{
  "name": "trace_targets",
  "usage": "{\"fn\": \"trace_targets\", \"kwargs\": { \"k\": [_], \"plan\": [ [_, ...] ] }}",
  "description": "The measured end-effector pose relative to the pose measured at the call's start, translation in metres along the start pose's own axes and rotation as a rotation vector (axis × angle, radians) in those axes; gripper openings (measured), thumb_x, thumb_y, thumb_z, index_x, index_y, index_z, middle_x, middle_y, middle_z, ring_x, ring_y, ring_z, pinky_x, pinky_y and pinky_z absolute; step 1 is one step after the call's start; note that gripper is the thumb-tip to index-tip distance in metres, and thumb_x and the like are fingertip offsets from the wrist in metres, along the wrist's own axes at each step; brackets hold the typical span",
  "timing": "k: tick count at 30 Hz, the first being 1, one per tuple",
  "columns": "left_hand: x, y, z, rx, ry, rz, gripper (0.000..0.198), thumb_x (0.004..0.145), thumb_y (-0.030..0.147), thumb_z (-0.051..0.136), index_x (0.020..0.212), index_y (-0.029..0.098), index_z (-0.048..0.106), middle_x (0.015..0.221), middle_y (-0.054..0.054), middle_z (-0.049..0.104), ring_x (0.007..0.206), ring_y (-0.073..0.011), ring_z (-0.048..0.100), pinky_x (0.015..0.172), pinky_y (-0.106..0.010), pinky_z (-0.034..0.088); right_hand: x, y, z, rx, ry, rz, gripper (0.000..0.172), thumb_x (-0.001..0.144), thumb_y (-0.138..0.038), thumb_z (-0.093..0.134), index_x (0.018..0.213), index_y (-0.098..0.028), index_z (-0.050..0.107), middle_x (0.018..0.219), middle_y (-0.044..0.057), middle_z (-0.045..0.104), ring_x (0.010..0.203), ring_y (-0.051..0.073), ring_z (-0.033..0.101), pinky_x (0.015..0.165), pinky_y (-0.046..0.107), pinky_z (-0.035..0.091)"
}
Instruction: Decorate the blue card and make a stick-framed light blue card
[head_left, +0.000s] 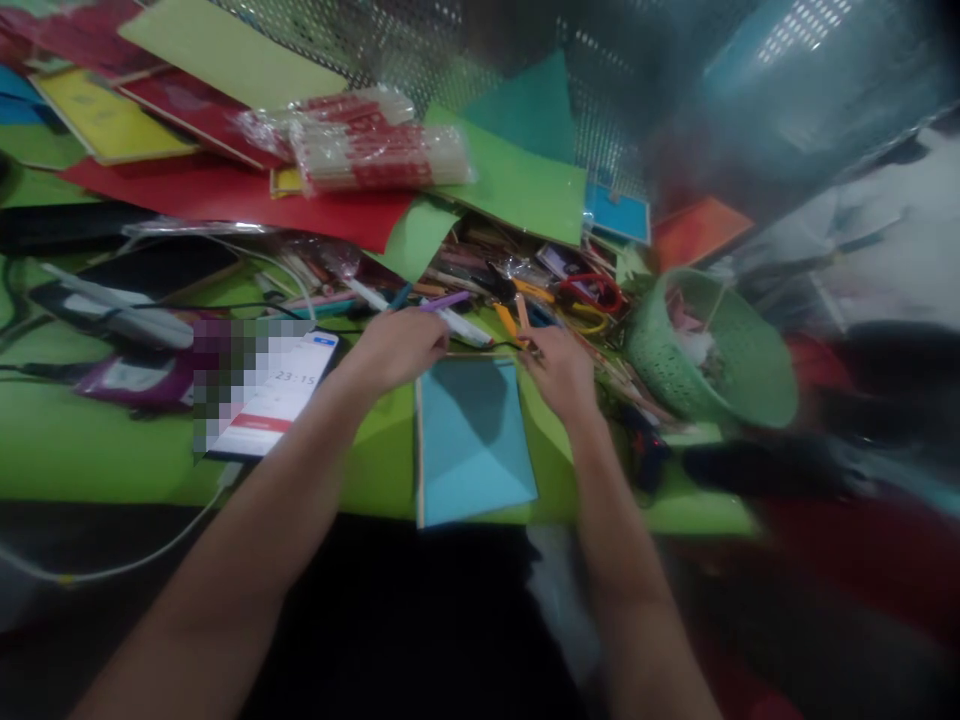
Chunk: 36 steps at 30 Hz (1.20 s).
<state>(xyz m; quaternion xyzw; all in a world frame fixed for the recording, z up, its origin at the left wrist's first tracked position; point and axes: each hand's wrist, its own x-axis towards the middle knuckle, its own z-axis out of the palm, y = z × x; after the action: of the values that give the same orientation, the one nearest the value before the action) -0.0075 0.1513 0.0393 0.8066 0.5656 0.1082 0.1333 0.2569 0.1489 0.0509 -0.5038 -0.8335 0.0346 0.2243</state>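
Note:
A light blue sheet of paper [474,440] lies on the green table [90,450] in front of me. My left hand [401,345] rests at the sheet's upper left corner, fingers curled, beside a purple pen [444,300] and a white marker [465,327]; whether it grips one is blurred. My right hand [559,365] sits at the sheet's upper right corner and pinches a thin orange stick-like item [523,318] out of a pile of pens and tools.
A phone [274,395] with a lit screen lies left of the sheet. A tilted green basket [712,350] stands at the right. Red scissors [592,292], coloured paper sheets [517,180] and wrapped packets [375,150] clutter the back. Cables [112,570] run at the left.

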Motion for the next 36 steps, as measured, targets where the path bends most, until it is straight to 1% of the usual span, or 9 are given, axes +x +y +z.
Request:
{"fn": "trace_targets", "kwargs": {
  "k": [4, 7, 10, 15, 21, 26, 30, 34, 36],
  "plan": [
    [-0.003, 0.0, -0.014, -0.154, 0.009, -0.041, 0.019, 0.092, 0.028, 0.054, 0.102, 0.021, 0.069, 0.097, -0.008, 0.076, 0.09, -0.0253, 0.071, 0.085, -0.037, 0.052, -0.035, 0.0, -0.04, 0.056, 0.264, 0.112, 0.024, 0.101, -0.022, 0.059, 0.119, -0.018, 0.074, 0.102, 0.01, 0.075, 0.088, 0.022, 0.066, 0.086, 0.036, 0.055],
    [-0.006, 0.0, -0.017, -0.259, 0.046, -0.012, 0.034, 0.095, 0.036, 0.045, 0.115, 0.018, 0.067, 0.102, -0.007, 0.076, 0.088, -0.0212, 0.07, 0.084, -0.037, 0.053, -0.088, 0.007, -0.069, 0.08, 0.423, 0.274, 0.022, 0.099, -0.033, 0.063, 0.113, -0.022, 0.076, 0.101, 0.006, 0.075, 0.083, 0.02, 0.066, 0.081, 0.034, 0.055],
    [-0.009, 0.001, -0.013, -0.372, 0.164, 0.051, 0.057, 0.094, 0.05, 0.037, 0.133, 0.019, 0.065, 0.105, -0.003, 0.075, 0.093, -0.0198, 0.071, 0.088, -0.037, 0.053, -0.149, 0.02, -0.086, 0.001, 0.522, 0.531, 0.028, 0.095, -0.042, 0.064, 0.11, -0.022, 0.076, 0.1, 0.007, 0.074, 0.084, 0.021, 0.065, 0.082, 0.036, 0.055],
    [-0.022, 0.009, -0.009, -0.401, 0.272, 0.091, 0.051, 0.095, 0.054, 0.034, 0.113, 0.026, 0.073, 0.113, 0.003, 0.074, 0.104, -0.0218, 0.07, 0.096, -0.038, 0.052, -0.213, 0.039, -0.084, 0.096, 0.473, 1.04, 0.05, 0.079, -0.06, 0.073, 0.108, -0.018, 0.07, 0.096, 0.009, 0.071, 0.083, 0.024, 0.064, 0.083, 0.042, 0.052],
    [-0.053, 0.015, 0.008, -0.414, 0.214, 0.064, 0.049, 0.098, 0.059, 0.029, 0.101, 0.026, 0.066, 0.095, 0.002, 0.07, 0.091, -0.0213, 0.071, 0.082, -0.038, 0.054, -0.204, 0.05, -0.058, 0.305, 0.491, 1.124, 0.069, 0.067, -0.065, 0.081, 0.117, -0.023, 0.058, 0.086, 0.001, 0.066, 0.072, 0.021, 0.063, 0.064, 0.033, 0.051],
    [-0.086, 0.014, 0.034, -0.401, 0.196, 0.142, 0.042, 0.107, 0.052, 0.035, 0.103, 0.023, 0.065, 0.103, -0.007, 0.077, 0.099, -0.0283, 0.072, 0.09, -0.047, 0.058, -0.193, 0.053, -0.049, 0.452, 0.596, 1.135, 0.066, 0.06, -0.049, 0.084, 0.111, -0.026, 0.05, 0.081, -0.004, 0.062, 0.061, 0.017, 0.058, 0.051, 0.028, 0.046],
    [-0.11, 0.013, 0.051, -0.372, 0.289, 0.225, 0.031, 0.108, 0.043, 0.041, 0.102, 0.025, 0.065, 0.114, -0.01, 0.079, 0.113, -0.0328, 0.071, 0.1, -0.053, 0.054, -0.197, 0.041, -0.048, 0.514, 0.731, 1.079, 0.06, 0.067, -0.046, 0.074, 0.117, -0.028, 0.046, 0.088, -0.004, 0.059, 0.062, 0.014, 0.053, 0.056, 0.028, 0.046],
    [-0.125, 0.015, 0.06, -0.312, 0.294, 0.202, 0.024, 0.107, 0.037, 0.046, 0.102, 0.026, 0.067, 0.123, -0.007, 0.079, 0.123, -0.0358, 0.068, 0.1, -0.057, 0.051, -0.197, 0.014, -0.06, 0.632, 0.862, 0.888, 0.068, 0.064, -0.034, 0.081, 0.126, -0.029, 0.053, 0.105, 0.001, 0.064, 0.084, 0.017, 0.062, 0.076, 0.032, 0.053],
    [-0.128, 0.017, 0.06, -0.292, 0.279, 0.219, 0.025, 0.107, 0.036, 0.046, 0.101, 0.026, 0.068, 0.124, -0.005, 0.08, 0.123, -0.0356, 0.068, 0.099, -0.057, 0.05, -0.191, 0.001, -0.067, 0.791, 0.715, 0.864, 0.053, 0.067, -0.032, 0.081, 0.117, -0.027, 0.063, 0.098, 0.0, 0.066, 0.079, 0.017, 0.063, 0.074, 0.032, 0.053]
  ]
}}
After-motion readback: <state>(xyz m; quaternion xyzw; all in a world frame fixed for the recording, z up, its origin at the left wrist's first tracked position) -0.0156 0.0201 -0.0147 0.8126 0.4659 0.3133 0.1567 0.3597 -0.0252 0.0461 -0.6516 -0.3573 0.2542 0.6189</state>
